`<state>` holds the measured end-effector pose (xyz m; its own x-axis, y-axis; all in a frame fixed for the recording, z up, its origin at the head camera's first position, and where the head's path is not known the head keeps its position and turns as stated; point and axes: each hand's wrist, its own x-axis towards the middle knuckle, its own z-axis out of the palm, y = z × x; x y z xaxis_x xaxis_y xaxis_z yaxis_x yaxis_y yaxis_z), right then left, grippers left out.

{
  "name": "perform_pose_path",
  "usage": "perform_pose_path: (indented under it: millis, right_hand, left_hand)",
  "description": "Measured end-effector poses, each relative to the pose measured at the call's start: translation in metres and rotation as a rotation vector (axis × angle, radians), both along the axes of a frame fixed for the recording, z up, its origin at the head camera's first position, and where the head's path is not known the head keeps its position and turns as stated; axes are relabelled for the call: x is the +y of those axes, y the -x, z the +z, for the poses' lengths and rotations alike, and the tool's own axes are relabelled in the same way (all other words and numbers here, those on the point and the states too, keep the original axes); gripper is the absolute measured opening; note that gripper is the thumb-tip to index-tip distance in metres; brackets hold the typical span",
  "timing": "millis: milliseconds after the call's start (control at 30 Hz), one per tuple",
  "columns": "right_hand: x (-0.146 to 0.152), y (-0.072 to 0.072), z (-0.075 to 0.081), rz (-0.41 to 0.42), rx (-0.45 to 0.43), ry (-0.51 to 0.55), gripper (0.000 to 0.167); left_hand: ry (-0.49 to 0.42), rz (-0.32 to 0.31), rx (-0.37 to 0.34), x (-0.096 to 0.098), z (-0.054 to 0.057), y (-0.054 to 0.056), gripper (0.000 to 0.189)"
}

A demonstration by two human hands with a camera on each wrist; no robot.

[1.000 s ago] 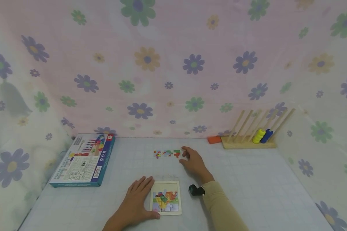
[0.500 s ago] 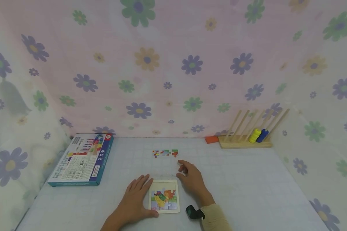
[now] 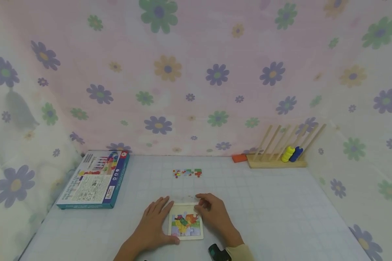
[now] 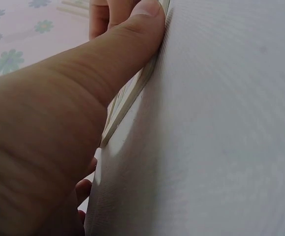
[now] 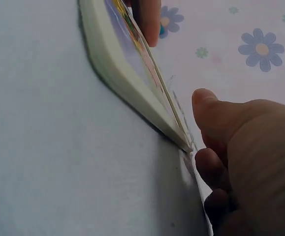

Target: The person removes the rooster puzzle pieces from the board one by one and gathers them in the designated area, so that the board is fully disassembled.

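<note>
A square wooden puzzle tray (image 3: 192, 238) lies flat at the front middle, its lower part filled with interlocked picture pieces (image 3: 184, 225). My left hand (image 3: 154, 226) rests along its left side, fingers at the top left corner and thumb on the bottom edge; in the left wrist view the thumb (image 4: 144, 24) presses that rim. My right hand (image 3: 213, 214) is at the tray's top right corner, fingers loosely bent. Nothing shows between its thumb (image 5: 216, 110) and fingers. Behind the tray lie three loose puzzle pieces (image 3: 198, 173) in a row.
A flat toy box (image 3: 89, 181) lies at the back left. At the back right stands a wooden peg rack (image 3: 274, 161) with yellow beads (image 3: 288, 154) and blue beads (image 3: 295, 154); a red block (image 3: 239, 158) is beside it. Flowered cloth (image 3: 186, 83) hangs behind the table.
My right hand has drawn back from beside the loose pieces to the tray's top right corner. The left hand stays on the tray. The loose pieces have not moved.
</note>
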<state>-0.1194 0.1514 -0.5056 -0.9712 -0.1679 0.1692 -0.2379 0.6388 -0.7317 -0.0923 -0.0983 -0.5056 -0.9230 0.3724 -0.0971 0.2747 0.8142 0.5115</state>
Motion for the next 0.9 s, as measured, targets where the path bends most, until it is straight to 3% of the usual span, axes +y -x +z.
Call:
perform_pose_path:
  millis: [167,367,500,667,900]
  right_hand:
    - [-0.009,-0.005,0.009,0.183,-0.004,-0.019,0.026]
    - [-0.022,-0.012,0.014,0.34,-0.109,-0.074,0.042]
    - [-0.027,-0.014,0.016,0.359,-0.12,-0.137,0.049]
    - [-0.03,-0.014,0.02,0.35,-0.15,-0.221,0.047]
    - [-0.035,-0.014,0.023,0.319,-0.158,-0.23,0.04]
  left_hand:
    - [0.003,-0.008,0.016,-0.002,-0.002,0.002,0.122]
    - [0.006,-0.022,0.027,-0.003,0.0,0.001,0.121]
    - [0.008,-0.021,0.024,-0.003,0.001,0.0,0.121]
    - [0.0,-0.013,0.009,-0.002,0.003,0.001,0.12]
    - [0.003,-0.014,0.023,-0.001,0.002,0.002,0.119]
